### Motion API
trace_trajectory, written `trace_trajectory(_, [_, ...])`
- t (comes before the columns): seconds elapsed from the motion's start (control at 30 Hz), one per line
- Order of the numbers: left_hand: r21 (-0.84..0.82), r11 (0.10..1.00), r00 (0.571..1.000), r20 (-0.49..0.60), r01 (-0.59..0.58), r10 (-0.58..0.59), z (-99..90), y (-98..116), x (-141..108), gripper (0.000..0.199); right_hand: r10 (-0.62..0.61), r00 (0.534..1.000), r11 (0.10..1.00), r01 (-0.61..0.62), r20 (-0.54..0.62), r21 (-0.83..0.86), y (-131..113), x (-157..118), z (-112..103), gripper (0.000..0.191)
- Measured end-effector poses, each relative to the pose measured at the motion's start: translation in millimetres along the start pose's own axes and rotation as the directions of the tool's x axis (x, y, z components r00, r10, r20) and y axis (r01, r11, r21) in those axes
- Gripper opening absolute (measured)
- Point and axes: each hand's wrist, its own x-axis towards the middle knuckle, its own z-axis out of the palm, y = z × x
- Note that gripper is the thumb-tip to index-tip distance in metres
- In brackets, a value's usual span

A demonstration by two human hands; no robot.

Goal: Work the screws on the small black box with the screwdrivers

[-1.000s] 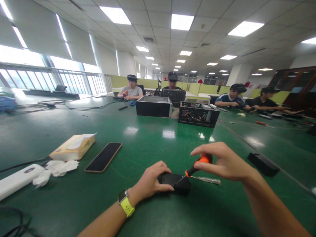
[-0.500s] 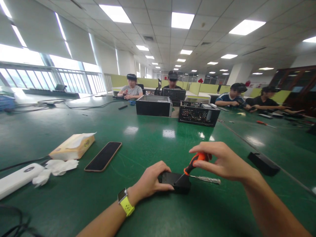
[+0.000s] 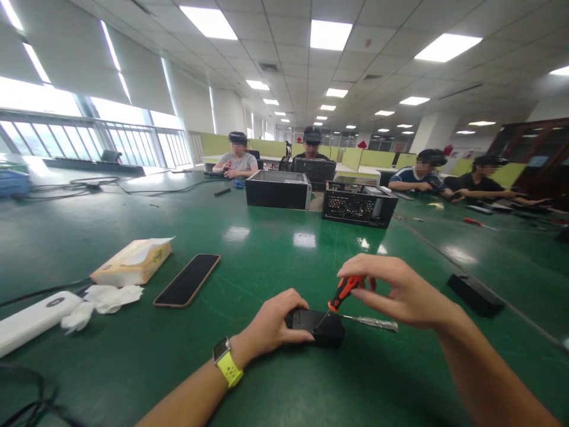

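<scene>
A small black box-shaped device (image 3: 328, 332) lies on the green table. My left hand (image 3: 281, 320) grips its left end, thumb on the near side and fingers around the far side. In my right hand (image 3: 391, 287) is a red-and-black screwdriver (image 3: 342, 293), held by the handle between thumb and fingers. It leans to the right, and its tip touches the top of the device near my left thumb. Behind the device and to its right, a thin screwdriver with a clear handle (image 3: 376, 323) lies on the table.
A phone (image 3: 189, 280), a tissue pack (image 3: 133, 262), crumpled tissues (image 3: 109, 298) and a white device (image 3: 38, 320) lie at left. Another black block (image 3: 475, 295) sits at right. Two computer cases (image 3: 278, 191) stand farther back. Several people sit around the table's far side.
The screwdriver handle has turned a little and tilts slightly differently in my right hand, its fingers shifted on the grip. My left hand and the black device stay in place.
</scene>
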Motion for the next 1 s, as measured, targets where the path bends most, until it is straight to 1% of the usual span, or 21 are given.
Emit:
trace_trajectory(0.1, [0.003, 1.0, 1.0, -0.001, 0.004, -0.004, -0.1, 0.6, -0.1, 0.046, 0.038, 0.999, 0.998, -0.039, -0.014, -0.046, 0.5, -1.6, 0.0, 0.02])
trace_trajectory(0.2, [0.001, 1.0, 1.0, -0.005, 0.005, -0.005, 0.2, 1.0, -0.6, 0.045, 0.07, 0.997, 0.991, -0.073, -0.031, -0.115, -0.2, -2.3, 0.9, 0.02])
trace_trajectory(0.27, [-0.003, 1.0, 1.0, -0.005, 0.003, -0.003, 0.3, 1.2, -0.7, 0.045, 0.052, 0.998, 0.994, -0.054, -0.02, -0.094, -2.5, -1.5, 0.0, 0.021])
trace_trajectory(0.37, [-0.005, 1.0, 1.0, -0.008, -0.001, 0.001, 0.0, 1.3, -0.4, 0.045, -0.007, 1.0, 1.0, 0.007, 0.024, 0.001, -6.7, -0.6, -3.6, 0.019])
trace_trajectory(0.43, [-0.003, 1.0, 1.0, -0.012, -0.002, 0.002, -0.5, 1.4, -0.2, 0.045, -0.007, 0.999, 1.0, 0.006, 0.044, 0.021, -7.9, -1.2, -5.6, 0.016])
trace_trajectory(0.5, [-0.006, 1.0, 1.0, -0.015, -0.003, 0.003, -1.0, 1.6, -0.2, 0.044, 0.037, 0.999, 0.999, -0.036, 0.034, -0.029, -7.1, -2.5, -5.8, 0.015])
trace_trajectory(0.57, [-0.01, 1.0, 1.0, -0.017, -0.005, 0.005, -1.0, 1.5, -0.4, 0.044, 0.079, 0.997, 0.992, -0.078, 0.007, -0.103, -5.4, -3.5, -4.5, 0.019])
trace_trajectory(0.63, [-0.01, 1.0, 1.0, -0.018, -0.005, 0.005, -0.7, 1.4, -0.7, 0.045, 0.09, 0.996, 0.985, -0.091, -0.017, -0.145, -4.3, -3.9, -3.3, 0.021])
trace_trajectory(0.7, [-0.005, 1.0, 1.0, -0.016, -0.002, 0.002, -0.2, 1.3, -0.8, 0.045, 0.073, 0.997, 0.989, -0.073, -0.005, -0.125, -4.5, -4.1, -3.4, 0.021])
trace_trajectory(0.8, [-0.004, 1.0, 1.0, -0.012, 0.005, -0.005, -0.2, 1.8, -0.6, 0.045, 0.046, 0.998, 0.998, -0.044, 0.037, -0.052, -5.9, -4.8, -4.4, 0.022])
trace_trajectory(0.93, [-0.005, 1.0, 1.0, -0.012, 0.008, -0.008, -1.2, 3.0, -0.1, 0.045, 0.079, 0.997, 0.99, -0.079, -0.003, -0.112, -6.3, -4.2, -2.7, 0.02])
trace_trajectory(1.0, [-0.003, 1.0, 1.0, -0.01, 0.011, -0.011, -1.7, 3.6, -0.1, 0.045, 0.073, 0.997, 0.991, -0.073, -0.007, -0.113, -6.2, -3.0, -2.5, 0.02])
